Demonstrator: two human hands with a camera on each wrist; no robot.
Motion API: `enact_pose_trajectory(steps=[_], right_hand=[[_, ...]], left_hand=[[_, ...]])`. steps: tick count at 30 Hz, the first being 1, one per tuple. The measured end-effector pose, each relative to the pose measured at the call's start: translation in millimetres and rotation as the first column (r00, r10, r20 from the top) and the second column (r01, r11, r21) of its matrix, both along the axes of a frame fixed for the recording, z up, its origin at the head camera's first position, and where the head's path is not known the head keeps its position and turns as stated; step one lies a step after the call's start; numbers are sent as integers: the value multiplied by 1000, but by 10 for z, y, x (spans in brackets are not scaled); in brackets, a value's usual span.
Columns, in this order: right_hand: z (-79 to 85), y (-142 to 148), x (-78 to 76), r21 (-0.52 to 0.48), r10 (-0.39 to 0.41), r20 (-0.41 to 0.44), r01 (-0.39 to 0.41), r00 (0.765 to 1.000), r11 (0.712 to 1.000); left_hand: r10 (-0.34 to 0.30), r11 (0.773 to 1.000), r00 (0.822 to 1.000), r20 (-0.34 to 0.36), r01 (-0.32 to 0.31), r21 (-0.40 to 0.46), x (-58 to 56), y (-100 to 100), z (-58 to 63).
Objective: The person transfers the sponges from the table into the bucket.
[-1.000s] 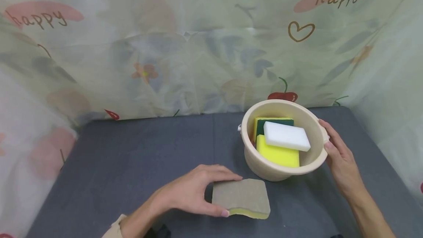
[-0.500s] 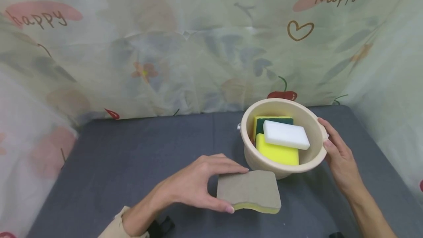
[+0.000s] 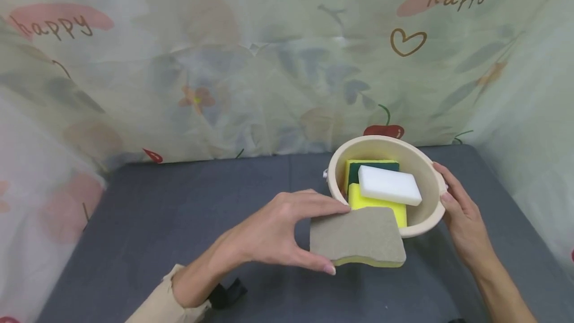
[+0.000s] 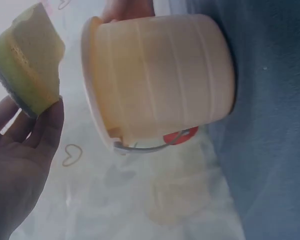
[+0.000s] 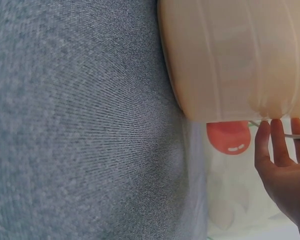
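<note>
My left hand [image 3: 278, 228] pinches a sponge [image 3: 358, 236] between thumb and fingers. The sponge has a grey-beige face and a yellow foam layer, and one long edge is wavy. It hovers in front of the cream bucket [image 3: 381, 151], overlapping its near rim in the head view; the left wrist view has the sponge [image 4: 35, 60] beside the bucket's mouth. With thumb and fingers on the rim and outer side, my right hand [image 3: 464, 218] holds the bucket. Inside lie a white sponge block [image 3: 389, 185], a yellow sponge [image 3: 401, 216] and a dark green-and-yellow sponge [image 3: 354, 171].
The bucket stands on a dark grey cloth-covered table [image 3: 202, 203], toward its right side. A patterned curtain [image 3: 269, 88] hangs behind and at both sides. A thin wire handle [image 4: 150, 149] hangs on the bucket's outside. A black strap [image 3: 228, 293] shows near the left sleeve.
My left hand has carried the sponge up, forward and to the right, from in front of the bucket to over its near rim. The right hand and the bucket have stayed in place.
</note>
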State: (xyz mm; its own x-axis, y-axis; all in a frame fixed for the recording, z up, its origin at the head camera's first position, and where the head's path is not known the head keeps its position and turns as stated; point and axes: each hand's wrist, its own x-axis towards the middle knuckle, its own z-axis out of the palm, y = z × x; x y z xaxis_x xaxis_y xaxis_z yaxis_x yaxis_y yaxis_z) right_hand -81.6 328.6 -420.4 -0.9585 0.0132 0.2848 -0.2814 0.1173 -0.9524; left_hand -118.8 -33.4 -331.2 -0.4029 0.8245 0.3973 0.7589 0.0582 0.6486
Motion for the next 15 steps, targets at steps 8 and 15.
enact_pose_trajectory(steps=[8,15], right_hand=[[-7,5,-6,-5,7,5,-7,1000,1000],[-6,14,-8,-38,22,-12,-22,1000,999]], left_hand=[[29,999,1000,-4,-28,45,-140,156,124],[93,996,996,-13,-93,9,-288,305,160]])
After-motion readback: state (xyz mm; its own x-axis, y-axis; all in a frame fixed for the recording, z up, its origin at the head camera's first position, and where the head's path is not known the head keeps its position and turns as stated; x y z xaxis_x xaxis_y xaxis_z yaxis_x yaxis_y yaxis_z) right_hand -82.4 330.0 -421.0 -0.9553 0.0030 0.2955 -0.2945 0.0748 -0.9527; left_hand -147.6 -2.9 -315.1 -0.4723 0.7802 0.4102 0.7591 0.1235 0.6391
